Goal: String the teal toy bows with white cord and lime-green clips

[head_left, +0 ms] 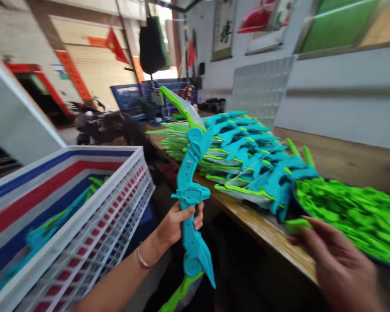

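Note:
My left hand [178,221] is wrapped round the grip of a toy bow [192,190], blue in the middle with lime-green tips, held upright in front of me. Between the thumb and fingers of my right hand [341,260] is a small green plastic piece [297,225]. That hand is beside a dark tub heaped with similar green pieces [347,212]. Behind the bow, a large stack of blue-and-green toy bows [247,151] lies on the wooden table. The lower tip of the held bow runs out of view at the bottom.
At my left stands a white plastic crate [117,216] with a striped lining and some blue-and-green bows [48,225] inside. The wooden table's edge [266,236] runs diagonally on my right. A dark bag [152,45] hangs at the back, near a parked motorbike [100,123].

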Available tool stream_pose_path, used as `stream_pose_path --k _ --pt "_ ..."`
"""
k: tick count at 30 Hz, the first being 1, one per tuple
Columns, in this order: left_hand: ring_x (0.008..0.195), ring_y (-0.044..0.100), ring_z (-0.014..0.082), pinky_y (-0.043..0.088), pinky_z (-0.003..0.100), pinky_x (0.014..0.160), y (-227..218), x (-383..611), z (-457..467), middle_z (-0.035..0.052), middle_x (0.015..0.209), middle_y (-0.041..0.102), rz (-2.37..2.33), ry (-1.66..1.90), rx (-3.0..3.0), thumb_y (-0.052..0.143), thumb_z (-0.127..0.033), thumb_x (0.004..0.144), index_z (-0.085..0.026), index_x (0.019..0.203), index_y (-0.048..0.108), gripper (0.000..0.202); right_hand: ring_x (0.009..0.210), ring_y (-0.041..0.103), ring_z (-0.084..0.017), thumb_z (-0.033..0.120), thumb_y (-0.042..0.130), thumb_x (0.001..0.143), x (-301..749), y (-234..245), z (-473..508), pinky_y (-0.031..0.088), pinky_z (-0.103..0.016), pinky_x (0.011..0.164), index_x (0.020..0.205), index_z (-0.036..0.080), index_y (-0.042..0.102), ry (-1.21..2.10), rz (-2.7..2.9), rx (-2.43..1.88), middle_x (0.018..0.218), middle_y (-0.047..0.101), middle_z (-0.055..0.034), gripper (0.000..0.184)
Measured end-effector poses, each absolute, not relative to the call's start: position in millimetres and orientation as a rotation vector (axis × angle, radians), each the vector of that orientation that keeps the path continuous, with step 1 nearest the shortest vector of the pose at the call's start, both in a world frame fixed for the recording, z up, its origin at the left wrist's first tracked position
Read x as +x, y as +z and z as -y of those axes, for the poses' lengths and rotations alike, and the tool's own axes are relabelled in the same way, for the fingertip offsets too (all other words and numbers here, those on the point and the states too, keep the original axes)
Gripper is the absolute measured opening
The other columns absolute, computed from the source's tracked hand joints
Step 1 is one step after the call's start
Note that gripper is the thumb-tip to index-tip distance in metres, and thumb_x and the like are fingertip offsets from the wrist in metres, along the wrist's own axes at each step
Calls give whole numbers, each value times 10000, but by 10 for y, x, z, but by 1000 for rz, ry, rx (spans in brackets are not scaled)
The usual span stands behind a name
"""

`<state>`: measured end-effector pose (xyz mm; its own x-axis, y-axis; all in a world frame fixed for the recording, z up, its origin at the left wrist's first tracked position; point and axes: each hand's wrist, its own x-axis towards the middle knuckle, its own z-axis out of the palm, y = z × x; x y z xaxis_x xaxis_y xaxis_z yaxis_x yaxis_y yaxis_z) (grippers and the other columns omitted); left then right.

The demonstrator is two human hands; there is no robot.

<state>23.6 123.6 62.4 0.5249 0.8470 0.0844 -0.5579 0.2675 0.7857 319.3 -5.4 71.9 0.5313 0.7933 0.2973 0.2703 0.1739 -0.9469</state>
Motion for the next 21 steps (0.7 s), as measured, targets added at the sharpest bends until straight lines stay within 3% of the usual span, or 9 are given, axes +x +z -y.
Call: stream_pose_path --k 2,5,11,21 --pt "574 547 110 427 266 522 588 344 -1169 45 901 640 -417 1002 900 850 -363 791 -174 964 726 284 727 707 -197 489 763 897 2930 725 72 604 -322 711 1094 234 729 568 941 -1343 862 750 -80 323" --pt "559 555 121 437 263 492 511 479 -1045 60 925 677 -432 999 947 775 -489 857 -193 1001 693 339 733 725 -199 467 811 838 2473 755 5 614 -303 697 1021 233 756 755 959 -1145 889 773 -59 301" --pt "467 519 124 426 230 472 390 587 -883 -13 562 597 -554 849 1113 624 -587 953 -172 1020 630 421 760 715 -137 332 792 888 2159 787 16 595 -217 726 974 245 781 950 985 -914 879 770 -12 124" --pt "588 575 110 474 216 581 424 630 -737 -8 679 643 -620 786 1255 666 -511 954 -158 1059 591 375 826 709 -127 242 743 926 2224 641 155 582 -195 748 1061 292 751 699 1033 -1016 970 741 8 145"
